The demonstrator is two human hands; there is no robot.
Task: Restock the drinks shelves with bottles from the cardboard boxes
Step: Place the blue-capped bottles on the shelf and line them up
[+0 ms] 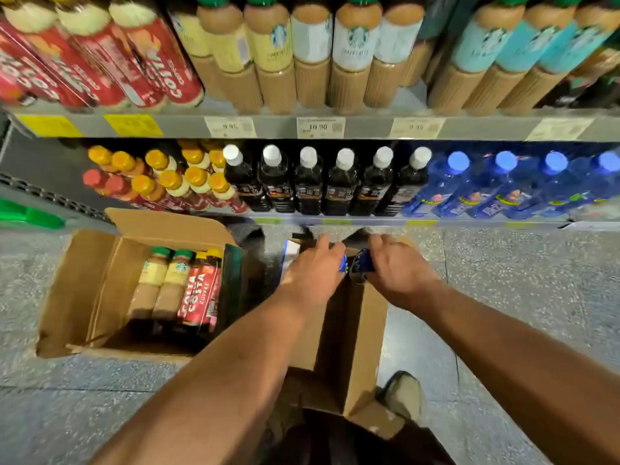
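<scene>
Both my hands reach down into a tall cardboard box (364,330) on the floor in front of me. My left hand (313,270) is curled over a blue bottle, of which only a sliver (343,266) shows. My right hand (399,266) grips another blue bottle (360,265) by its top. A second open cardboard box (84,290) to the left holds beige Starbucks bottles (157,283) and red Costa bottles (201,290). The bottom shelf (369,221) carries blue bottles (503,186) at the right.
Black bottles with white caps (308,182) and orange-capped bottles (174,176) fill the rest of the bottom shelf. The upper shelf (369,127) carries Costa and Starbucks bottles. My shoe (402,394) stands by the tall box on the speckled floor.
</scene>
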